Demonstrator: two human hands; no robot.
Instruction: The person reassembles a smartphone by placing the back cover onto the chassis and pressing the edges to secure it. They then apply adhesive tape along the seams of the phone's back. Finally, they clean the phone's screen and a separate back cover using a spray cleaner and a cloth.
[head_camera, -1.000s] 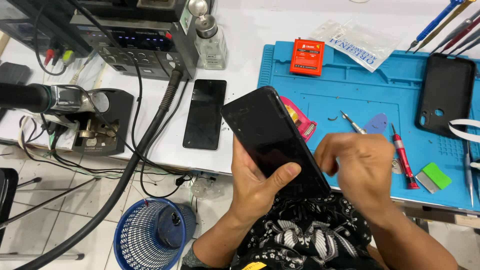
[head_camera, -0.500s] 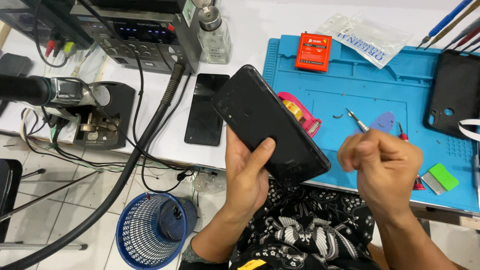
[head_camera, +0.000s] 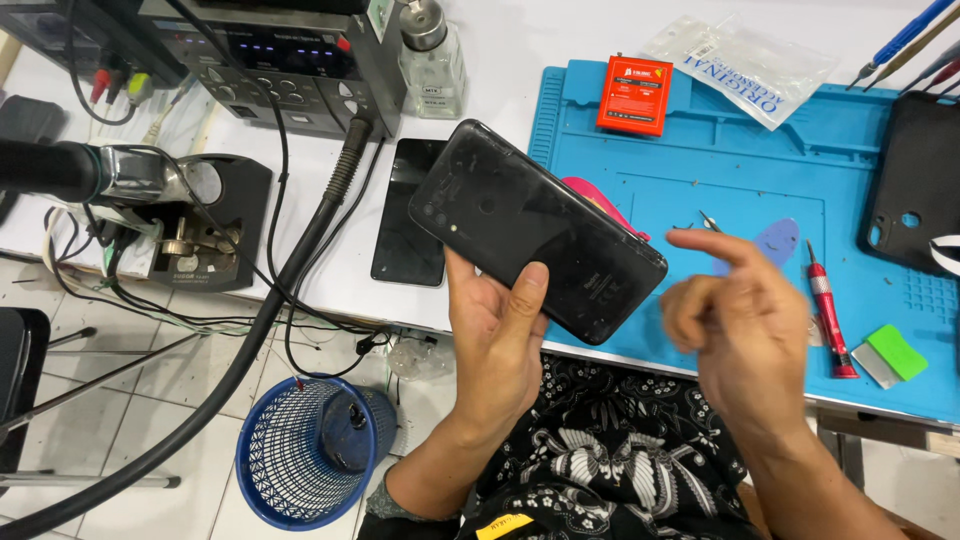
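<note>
A black phone (head_camera: 535, 228) is held back side up, tilted so its camera end points up and to the left, above the front edge of the bench (head_camera: 500, 60). The left hand (head_camera: 497, 335) is closed around its lower edge from below, the thumb pressed flat on the back cover and the other fingers hidden under it. The right hand (head_camera: 745, 320) is just to the right of the phone and apart from it, blurred, loosely curled with the forefinger stretched toward the phone; it holds nothing that can be made out.

Behind the phone lies a blue work mat (head_camera: 760, 170) covering the right part of the white bench. On the mat are a pink pry tool (head_camera: 600, 200) partly hidden by the phone, a red-handled screwdriver (head_camera: 830, 320), a bluish pick (head_camera: 778, 240), a green wedge (head_camera: 897, 351), a red flat box (head_camera: 634, 95) and, at the right edge, a black phone case (head_camera: 915, 185). A clear plastic bag (head_camera: 745, 62) lies across the mat's upper edge. Left of the mat a second dark phone (head_camera: 410, 215) lies flat on the bench, near a glass dispenser bottle (head_camera: 432, 55) and a grey rework station (head_camera: 270, 65) with a thick black hose. Below the bench, on the tiled floor, stands a blue mesh bin (head_camera: 300, 450).
</note>
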